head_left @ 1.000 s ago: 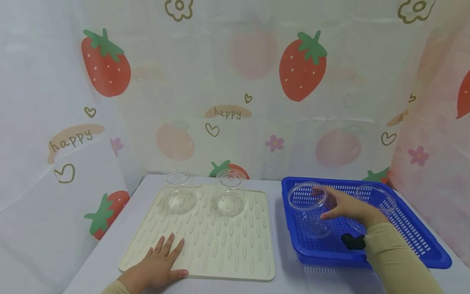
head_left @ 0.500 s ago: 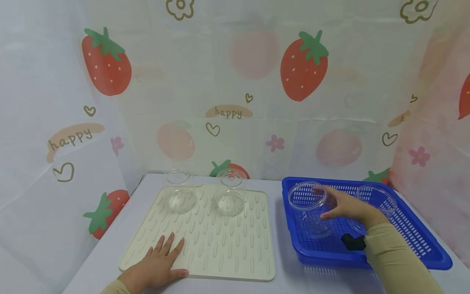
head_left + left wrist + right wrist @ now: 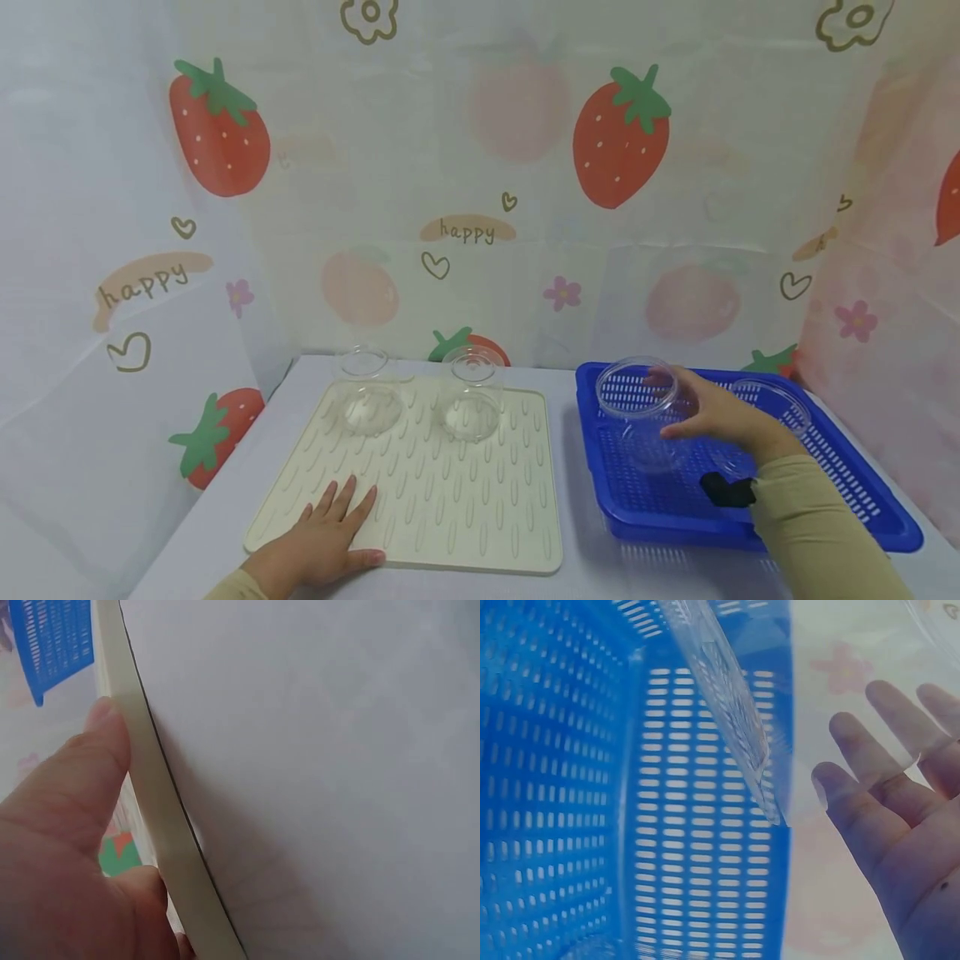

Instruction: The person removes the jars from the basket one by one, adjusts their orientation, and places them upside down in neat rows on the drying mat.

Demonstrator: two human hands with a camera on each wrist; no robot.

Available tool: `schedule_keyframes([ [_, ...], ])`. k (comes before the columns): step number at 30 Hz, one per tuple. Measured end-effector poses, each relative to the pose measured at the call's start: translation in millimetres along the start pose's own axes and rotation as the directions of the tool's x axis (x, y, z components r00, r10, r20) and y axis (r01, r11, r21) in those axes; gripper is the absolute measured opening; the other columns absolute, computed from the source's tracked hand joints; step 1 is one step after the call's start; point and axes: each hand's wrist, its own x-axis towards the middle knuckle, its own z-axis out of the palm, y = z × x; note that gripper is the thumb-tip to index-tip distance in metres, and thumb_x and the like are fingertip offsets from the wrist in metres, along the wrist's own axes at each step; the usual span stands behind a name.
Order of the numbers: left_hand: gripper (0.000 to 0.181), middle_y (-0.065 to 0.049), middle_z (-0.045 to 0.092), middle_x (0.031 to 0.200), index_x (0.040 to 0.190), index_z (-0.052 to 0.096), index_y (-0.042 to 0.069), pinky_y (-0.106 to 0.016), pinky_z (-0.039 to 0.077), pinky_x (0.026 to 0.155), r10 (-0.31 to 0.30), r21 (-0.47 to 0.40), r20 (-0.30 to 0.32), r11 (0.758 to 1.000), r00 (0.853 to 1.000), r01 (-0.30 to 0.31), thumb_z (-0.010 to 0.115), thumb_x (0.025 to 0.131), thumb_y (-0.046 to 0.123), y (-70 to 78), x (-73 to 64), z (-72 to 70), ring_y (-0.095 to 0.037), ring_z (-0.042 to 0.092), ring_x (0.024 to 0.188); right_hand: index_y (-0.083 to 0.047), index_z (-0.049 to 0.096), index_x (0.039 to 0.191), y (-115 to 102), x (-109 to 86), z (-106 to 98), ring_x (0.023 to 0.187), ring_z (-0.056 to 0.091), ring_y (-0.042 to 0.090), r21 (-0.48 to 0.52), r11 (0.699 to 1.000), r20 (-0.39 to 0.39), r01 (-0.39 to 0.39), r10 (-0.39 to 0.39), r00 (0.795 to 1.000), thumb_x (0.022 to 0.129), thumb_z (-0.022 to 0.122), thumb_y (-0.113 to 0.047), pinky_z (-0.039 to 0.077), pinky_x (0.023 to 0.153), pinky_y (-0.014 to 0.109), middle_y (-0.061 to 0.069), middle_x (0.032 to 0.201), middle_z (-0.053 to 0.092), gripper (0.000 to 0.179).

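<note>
In the head view my right hand [image 3: 716,417] grips a clear cup [image 3: 637,421], wide rim up, inside the blue basket [image 3: 590,442]; the thumb is on its near side and the fingers reach round the far side. A second clear cup [image 3: 783,408] stands in the basket, partly behind that wrist. My left hand [image 3: 322,533] lies with spread fingers on the front left of a cream ridged mat [image 3: 465,508]. Two clear cups, one at the left [image 3: 367,392] and one to its right [image 3: 471,396], stand upside down at the mat's back.
The mat and basket lie side by side on a white-covered table [image 3: 577,533], with a narrow gap between. Behind and at both sides hangs a strawberry-print cloth [image 3: 480,292]. A black strap piece [image 3: 727,490] is at the right wrist.
My right hand has moved slightly up and to the right with the cup, whose base now appears higher over the basket floor. The left hand has stayed put.
</note>
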Motion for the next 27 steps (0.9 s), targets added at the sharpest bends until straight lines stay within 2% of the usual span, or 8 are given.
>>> schedule_keyframes([
  [3, 0.096, -0.026, 0.010, 0.149, 0.144, 0.026, 0.009, -0.069, 0.010, 0.097, -0.002, -0.004, 0.012, 1.000, 1.000, 0.002, 0.053, 0.074, 0.068, 0.1, 0.3, -0.6, -0.049, 0.004, 0.134, -0.008, 0.024, 0.142, -3, -1.5, -5, 0.123, 0.038, 0.042, -0.020, 0.999, -0.018, 0.040, -0.040, 0.999, 0.076, 0.074, -0.015, 0.034, 0.094, 0.058, 0.019, 0.138, 0.038, 0.083],
  [11, 0.098, -0.026, 0.010, 0.149, 0.144, 0.026, 0.008, -0.068, 0.011, 0.098, 0.007, 0.029, 0.021, 1.000, 1.000, -0.008, 0.048, 0.073, 0.072, -0.3, 2.1, -4.1, -0.046, 0.006, 0.135, -0.011, 0.020, 0.144, -19, -6.3, -15, 0.125, 0.037, 0.039, -0.102, 0.991, -0.069, 0.081, -0.089, 0.994, 0.076, 0.074, -0.014, 0.033, 0.095, 0.058, 0.019, 0.140, 0.037, 0.087],
  [14, 0.095, -0.027, 0.012, 0.148, 0.144, 0.026, 0.006, -0.069, 0.012, 0.096, 0.033, 0.036, -0.004, 0.999, 0.999, -0.033, 0.050, 0.076, 0.068, 2.4, 1.7, -9.4, -0.048, 0.008, 0.134, -0.013, 0.017, 0.145, -27, -7.0, -17, 0.126, 0.035, 0.041, -0.120, 0.988, -0.076, 0.093, -0.102, 0.992, 0.076, 0.075, -0.015, 0.032, 0.095, 0.059, 0.019, 0.141, 0.035, 0.091],
  [21, 0.090, -0.024, 0.012, 0.149, 0.145, 0.023, 0.009, -0.070, 0.013, 0.096, 0.074, 0.125, -0.063, 0.990, 0.995, -0.066, 0.045, 0.080, 0.068, 5.8, 4.9, -20.1, -0.045, 0.007, 0.135, -0.012, 0.020, 0.144, -40, -6.1, -23, 0.126, 0.036, 0.042, -0.167, 0.979, -0.098, 0.113, -0.131, 0.987, 0.074, 0.077, -0.015, 0.036, 0.092, 0.057, 0.018, 0.141, 0.035, 0.091],
  [27, 0.088, -0.023, 0.011, 0.149, 0.146, 0.021, 0.012, -0.069, 0.013, 0.097, 0.107, 0.094, -0.124, 0.991, 0.986, -0.096, 0.048, 0.081, 0.065, 17.0, -0.9, -41.1, -0.044, 0.005, 0.136, -0.009, 0.024, 0.142, -49, -4.7, -28, 0.125, 0.036, 0.044, -0.179, 0.971, -0.099, 0.159, -0.178, 0.979, 0.072, 0.078, -0.013, 0.033, 0.093, 0.058, 0.020, 0.140, 0.036, 0.088],
])
